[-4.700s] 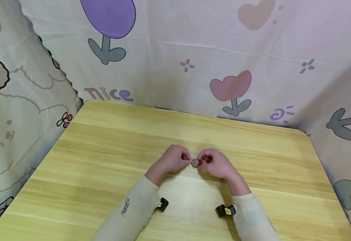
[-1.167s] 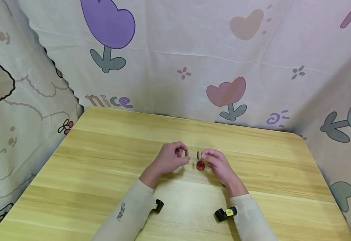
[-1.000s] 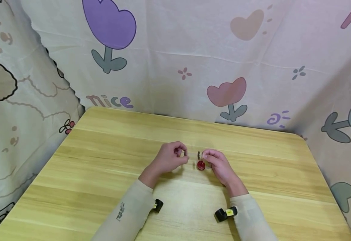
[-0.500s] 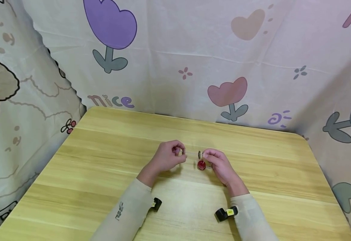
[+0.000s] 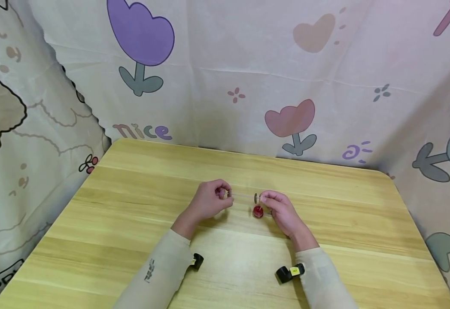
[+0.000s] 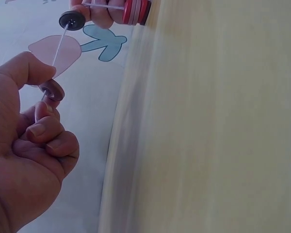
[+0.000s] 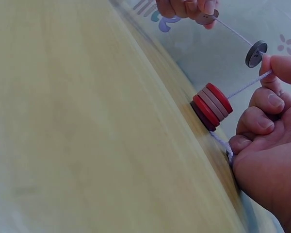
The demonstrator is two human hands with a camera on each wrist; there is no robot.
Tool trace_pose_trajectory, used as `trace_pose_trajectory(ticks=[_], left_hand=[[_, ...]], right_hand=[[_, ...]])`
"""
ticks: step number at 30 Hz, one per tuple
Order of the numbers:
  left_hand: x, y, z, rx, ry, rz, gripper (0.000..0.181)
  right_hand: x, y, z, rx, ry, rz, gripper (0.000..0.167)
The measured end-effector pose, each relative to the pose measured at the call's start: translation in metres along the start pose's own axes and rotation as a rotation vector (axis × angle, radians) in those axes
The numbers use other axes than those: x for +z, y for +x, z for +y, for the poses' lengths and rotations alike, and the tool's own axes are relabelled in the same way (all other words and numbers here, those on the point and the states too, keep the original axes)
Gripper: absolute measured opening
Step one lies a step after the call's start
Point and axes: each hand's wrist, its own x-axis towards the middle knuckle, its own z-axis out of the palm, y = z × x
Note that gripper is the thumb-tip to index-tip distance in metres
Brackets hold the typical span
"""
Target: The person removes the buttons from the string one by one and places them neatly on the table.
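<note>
A thin white string [image 7: 233,30] runs taut between the two hands, with buttons threaded on it. My left hand [image 5: 208,201] pinches a brown button [image 6: 53,91] on the string. A dark grey button [image 7: 256,54] sits on the string just beside the right fingertips. My right hand [image 5: 283,211] pinches the string at that spot. Below those fingertips hangs a stack of red, pink and dark buttons [image 7: 212,106], face to face. From the stack's far side the string's twisted tail [image 7: 222,141] runs to the curled lower fingers of the right hand.
Both hands are above a light wooden table [image 5: 151,180]. Behind it and at both sides hangs a pale printed cloth [image 5: 217,51]. Each sleeve carries a small black wrist camera [image 5: 290,273].
The hands, close together at first, have drawn apart. My left hand has moved left with the brown button, lengthening the string between them. The right hand has barely moved in the last second.
</note>
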Motion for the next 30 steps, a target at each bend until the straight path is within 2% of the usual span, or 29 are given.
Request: trace_pose_trajectory(ticks=[5, 16, 30], left_hand=[[-0.006, -0.001, 0.0, -0.022, -0.001, 0.03, 0.014], [-0.017, -0.003, -0.008, -0.015, 0.054, 0.072, 0.015], [-0.031, -0.01, -0.014, -0.035, 0.013, 0.071, 0.014]], right_hand=[[-0.001, 0.0, 0.0, 0.002, -0.01, 0.001, 0.013], [-0.001, 0.0, 0.0, 0.014, 0.009, 0.007, 0.018], [-0.002, 0.0, 0.001, 0.012, 0.027, 0.002, 0.013]])
